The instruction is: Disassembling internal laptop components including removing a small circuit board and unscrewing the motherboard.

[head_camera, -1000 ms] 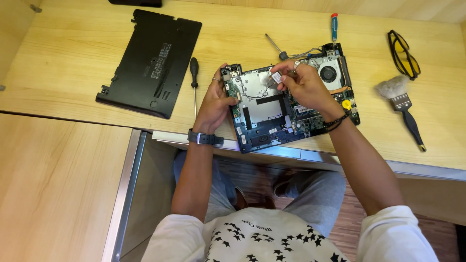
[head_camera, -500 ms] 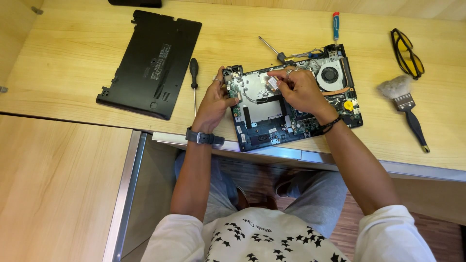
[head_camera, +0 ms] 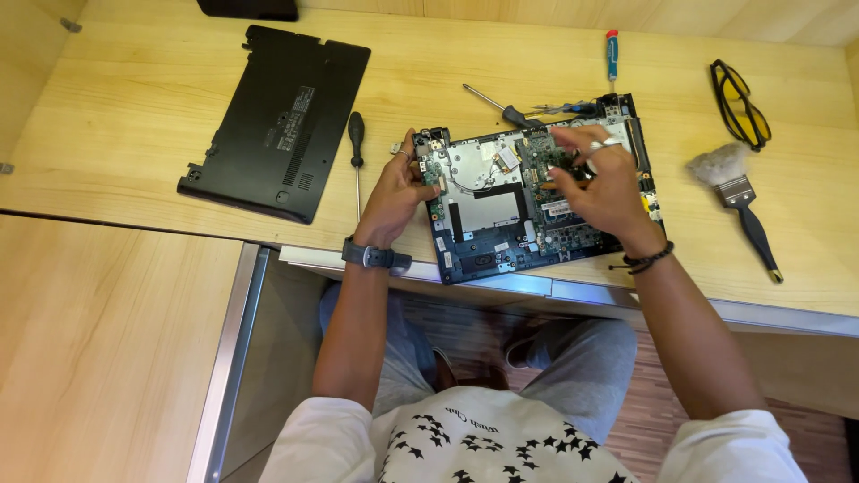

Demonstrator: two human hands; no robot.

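Centrally, an opened laptop [head_camera: 537, 201] lies on a wooden desk [head_camera: 134, 107] with both hands upon it.

Its underside faces up, circuit board and metal plates exposed, near the desk's front edge. The left hand [head_camera: 394, 192] grips the laptop's left edge, fingers curled against the casing. The right hand [head_camera: 601, 183] hovers over the board's right half, fingers partly bent and loosely spread; whether it holds anything cannot be told. A black bottom cover [head_camera: 277, 121] lies well apart to the left, with a black-handled screwdriver [head_camera: 356, 148] between it and the laptop. Another screwdriver [head_camera: 497, 103] lies just behind the laptop, a blue-handled one [head_camera: 611, 55] farther back. To the right lie yellow-lensed glasses [head_camera: 741, 100] and a brush [head_camera: 738, 197].
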